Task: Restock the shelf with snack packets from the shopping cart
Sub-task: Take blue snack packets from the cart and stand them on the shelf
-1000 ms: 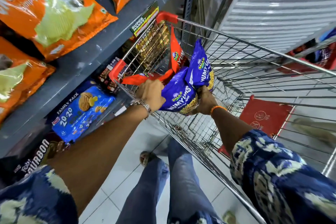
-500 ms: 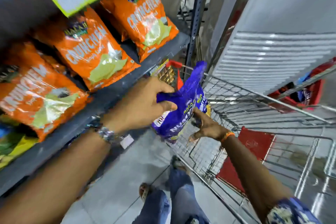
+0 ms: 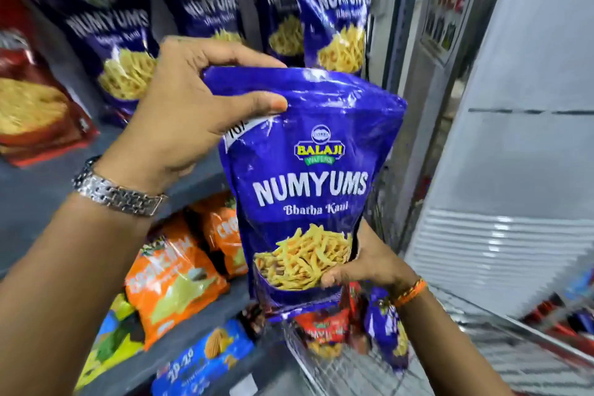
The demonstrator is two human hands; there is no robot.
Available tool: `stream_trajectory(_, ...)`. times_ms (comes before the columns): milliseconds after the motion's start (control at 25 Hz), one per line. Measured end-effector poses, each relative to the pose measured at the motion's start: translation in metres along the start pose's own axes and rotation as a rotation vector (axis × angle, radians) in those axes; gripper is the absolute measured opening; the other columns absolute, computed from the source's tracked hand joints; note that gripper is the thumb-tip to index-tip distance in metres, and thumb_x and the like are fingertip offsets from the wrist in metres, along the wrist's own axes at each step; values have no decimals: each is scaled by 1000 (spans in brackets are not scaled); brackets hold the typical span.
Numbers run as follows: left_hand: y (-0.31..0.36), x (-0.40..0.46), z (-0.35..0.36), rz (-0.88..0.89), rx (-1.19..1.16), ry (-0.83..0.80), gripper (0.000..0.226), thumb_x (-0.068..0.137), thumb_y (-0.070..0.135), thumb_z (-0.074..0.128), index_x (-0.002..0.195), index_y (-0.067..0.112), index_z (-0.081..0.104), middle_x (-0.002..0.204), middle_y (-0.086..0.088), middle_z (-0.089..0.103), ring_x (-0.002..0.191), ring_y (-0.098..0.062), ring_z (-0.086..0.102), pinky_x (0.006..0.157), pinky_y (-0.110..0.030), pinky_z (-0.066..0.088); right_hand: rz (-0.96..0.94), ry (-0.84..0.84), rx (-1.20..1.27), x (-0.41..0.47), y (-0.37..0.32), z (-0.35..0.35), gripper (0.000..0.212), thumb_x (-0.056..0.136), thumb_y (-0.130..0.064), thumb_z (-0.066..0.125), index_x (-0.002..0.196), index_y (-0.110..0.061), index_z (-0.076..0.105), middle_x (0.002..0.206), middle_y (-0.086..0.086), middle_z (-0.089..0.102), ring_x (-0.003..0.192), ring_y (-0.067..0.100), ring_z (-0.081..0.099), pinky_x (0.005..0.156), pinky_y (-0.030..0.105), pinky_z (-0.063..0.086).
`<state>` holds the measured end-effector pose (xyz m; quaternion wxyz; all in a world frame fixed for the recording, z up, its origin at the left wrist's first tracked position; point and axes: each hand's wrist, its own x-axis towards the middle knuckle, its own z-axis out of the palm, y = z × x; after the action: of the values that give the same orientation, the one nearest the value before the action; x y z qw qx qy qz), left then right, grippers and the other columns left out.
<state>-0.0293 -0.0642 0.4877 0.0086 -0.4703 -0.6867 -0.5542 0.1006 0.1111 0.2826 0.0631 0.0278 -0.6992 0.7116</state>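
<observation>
**Blue Numyums packet held upright at the shelf**

The landmark is the blue Numyums packet [image 3: 305,190], held upright in mid-air in front of the grey shelf [image 3: 38,190], its printed face toward the camera.

Far to the left of the packet, a red snack packet [image 3: 29,106] lies on the shelf board. Nearer the packet, and behind it, a row of shelved Numyums packets [image 3: 122,51] stands upright, running across to just above the held packet's top edge. Below and left of the packet, orange chip packets [image 3: 173,280] and a blue biscuit pack [image 3: 205,357] sit on lower boards.

The left hand [image 3: 189,112], with a metal watch [image 3: 119,193] on its wrist, grips the packet's top left corner, its fingers [image 3: 244,58] curled over the top seam and the thumb pressed on the front.

The right hand [image 3: 369,260] clasps the packet's lower right edge, thumb on the front; an orange wristband [image 3: 411,291] circles that wrist.

Below the packet, the wire shopping cart [image 3: 482,354] holds a red packet [image 3: 324,328] and another blue packet [image 3: 385,328].
</observation>
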Motion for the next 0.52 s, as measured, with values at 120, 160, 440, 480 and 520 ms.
stream_trajectory(120, 19, 20, -33, 65, -128, 205, 27, 72, 4, 84, 96, 13, 74, 75, 10, 77, 69, -1, 70, 68, -19, 57, -136, 35, 71, 25, -43, 18, 70, 56, -38, 92, 118, -48, 61, 115, -19, 73, 105, -2, 68, 86, 17, 54)
stream_trajectory(160, 22, 26, -41, 57, -202, 265, 24, 73, 2, 82, 92, 13, 73, 72, 8, 77, 67, -4, 71, 66, -22, 58, -161, 54, 70, 35, -54, 21, 70, 56, -35, 93, 119, -40, 62, 111, -19, 75, 101, -2, 69, 84, 16, 54)
stream_trajectory(440, 15, 82, -93, -41, -474, 469, 16, 76, -5, 79, 88, 2, 70, 71, -7, 76, 64, -19, 73, 67, -36, 61, -256, 20, 43, 121, -101, 22, 50, 60, -11, 79, 107, -23, 69, 99, -4, 77, 92, 13, 70, 85, 29, 57)
stream_trajectory(480, 14, 89, -98, -41, -477, 483, 16, 76, -5, 79, 87, 1, 70, 72, -8, 76, 64, -20, 73, 67, -38, 61, -258, 15, 42, 133, -105, 21, 51, 60, -9, 78, 109, -20, 67, 100, -2, 76, 92, 15, 70, 85, 29, 58)
stream_trajectory(520, 13, 98, -105, -41, -481, 501, 15, 76, -5, 80, 85, 1, 69, 72, -9, 76, 65, -21, 73, 68, -40, 61, -263, 9, 46, 146, -108, 19, 53, 60, -9, 78, 111, -18, 64, 101, -1, 76, 94, 16, 70, 86, 30, 58)
